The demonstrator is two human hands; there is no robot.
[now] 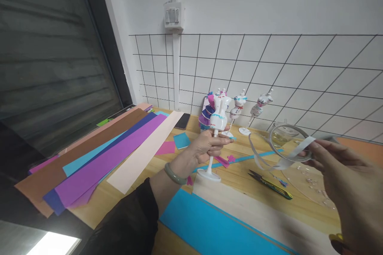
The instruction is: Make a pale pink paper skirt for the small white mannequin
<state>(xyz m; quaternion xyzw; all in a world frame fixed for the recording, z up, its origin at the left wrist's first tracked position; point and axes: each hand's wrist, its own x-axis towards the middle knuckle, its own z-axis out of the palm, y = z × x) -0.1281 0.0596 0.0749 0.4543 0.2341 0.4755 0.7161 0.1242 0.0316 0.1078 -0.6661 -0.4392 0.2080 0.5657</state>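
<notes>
A small white mannequin on a stand (219, 116) is held upright by its pole in my left hand (208, 145), the fingers wrapped round it. It has a light blue band at the waist, and its round base hangs over the table. On the right, my right hand (341, 163) grips a roll of clear tape (272, 137) between thumb and fingers, with a loose strip curling off to the left. Below the tape lie green-handled thread snips (271, 185). Two more small mannequins (238, 107) (261, 105) stand behind on the table.
Long coloured paper strips (110, 159) overlap at the left. A dark phone (182, 121) lies near the wall. Blue sheets (215, 223) cover the near edge. A transparent cup (279, 139) stands behind the tape, and clear beads (312, 183) lie at the right.
</notes>
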